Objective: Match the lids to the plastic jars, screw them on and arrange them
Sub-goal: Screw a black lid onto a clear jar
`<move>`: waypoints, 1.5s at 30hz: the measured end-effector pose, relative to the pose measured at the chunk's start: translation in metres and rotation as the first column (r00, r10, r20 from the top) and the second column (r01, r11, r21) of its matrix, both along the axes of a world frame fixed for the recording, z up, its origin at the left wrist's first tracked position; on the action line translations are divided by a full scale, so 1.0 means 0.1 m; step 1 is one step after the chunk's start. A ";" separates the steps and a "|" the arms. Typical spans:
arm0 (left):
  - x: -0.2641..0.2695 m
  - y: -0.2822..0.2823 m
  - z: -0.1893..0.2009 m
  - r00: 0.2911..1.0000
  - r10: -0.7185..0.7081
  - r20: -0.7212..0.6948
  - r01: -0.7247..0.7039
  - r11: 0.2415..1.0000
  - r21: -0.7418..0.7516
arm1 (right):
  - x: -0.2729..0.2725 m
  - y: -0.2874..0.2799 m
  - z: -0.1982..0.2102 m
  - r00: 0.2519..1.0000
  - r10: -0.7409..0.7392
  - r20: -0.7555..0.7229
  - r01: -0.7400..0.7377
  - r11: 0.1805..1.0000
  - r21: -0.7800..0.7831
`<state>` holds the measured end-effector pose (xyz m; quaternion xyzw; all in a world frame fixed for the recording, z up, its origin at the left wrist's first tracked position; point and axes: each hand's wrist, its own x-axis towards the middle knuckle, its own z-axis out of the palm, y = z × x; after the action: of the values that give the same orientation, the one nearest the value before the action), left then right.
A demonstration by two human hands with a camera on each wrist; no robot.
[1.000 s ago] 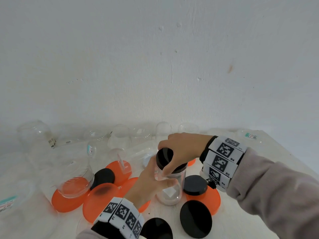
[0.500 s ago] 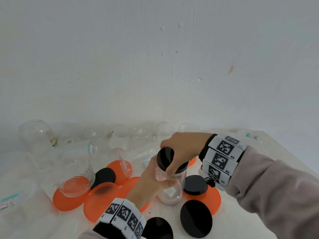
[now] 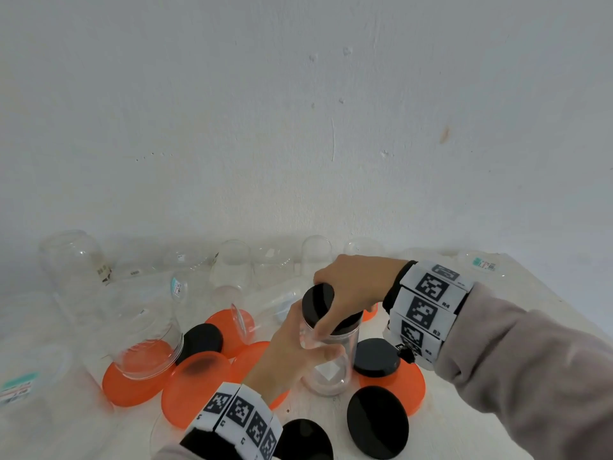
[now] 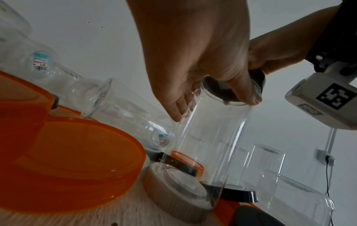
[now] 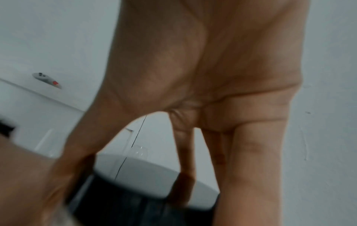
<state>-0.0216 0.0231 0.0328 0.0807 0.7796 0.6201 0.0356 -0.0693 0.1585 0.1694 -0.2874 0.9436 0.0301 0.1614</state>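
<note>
A tall clear plastic jar stands upright on the white table among loose lids. My left hand wraps its fingers round the jar's upper wall. A black lid sits on the jar's mouth. My right hand comes from above and grips the lid's rim with thumb and fingers. In the right wrist view the black lid shows blurred between thumb and fingers. In the left wrist view the lid is seen through the jar's top.
Several orange lids and black lids lie around the jar. A wide jar rests on an orange lid at left. Several clear jars stand or lie along the back wall. The table's right edge runs diagonally.
Both hands stay on the jar and lid. The right hand's fingers have shifted slightly round the black lid; the jar has barely moved.
</note>
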 end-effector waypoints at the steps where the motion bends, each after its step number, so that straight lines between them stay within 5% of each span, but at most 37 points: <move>1: 0.00 0.00 0.00 1.000 -0.001 0.001 0.001 1.000 0.000 | 0.00 -0.01 -0.03 0.999 -0.016 -0.036 0.016 1.000 -0.011; 3: 0.00 -0.01 0.00 1.000 -0.003 0.005 0.003 1.000 0.000 | -0.01 -0.02 -0.06 0.998 -0.028 -0.060 0.028 1.000 -0.001; 8: -0.02 0.00 -0.01 1.000 0.003 0.011 -0.003 1.000 0.007 | -0.04 0.02 0.06 0.989 0.021 0.145 -0.041 0.989 0.140; 12: -0.02 0.01 -0.03 1.000 0.010 0.013 -0.010 1.000 -0.013 | -0.04 0.01 0.10 0.991 0.075 0.107 -0.084 0.993 0.081; 20: 0.00 -0.01 -0.01 1.000 0.000 0.008 0.001 1.000 -0.026 | 0.00 -0.02 -0.08 0.996 -0.046 -0.080 0.046 0.999 0.004; 25: 0.00 0.01 0.00 1.000 0.008 0.010 -0.008 1.000 0.005 | -0.01 0.04 0.03 0.992 0.024 0.122 -0.035 0.996 0.086; 29: 0.00 0.02 0.00 1.000 0.008 0.014 -0.008 1.000 0.004 | -0.04 0.01 0.07 0.991 0.092 0.098 -0.099 0.993 0.068; 36: 0.02 0.00 0.00 1.000 0.009 0.017 -0.009 1.000 -0.030 | -0.03 -0.03 -0.05 1.000 -0.021 -0.001 0.021 0.999 0.025; 45: 0.02 0.02 -0.01 1.000 0.007 0.005 -0.007 1.000 -0.022 | -0.02 -0.02 0.06 0.990 0.090 0.109 -0.097 0.993 0.061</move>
<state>-0.0194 0.0248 0.0321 0.0758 0.7864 0.6120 0.0364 -0.0711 0.1568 0.1749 -0.3268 0.9177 0.0536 0.2194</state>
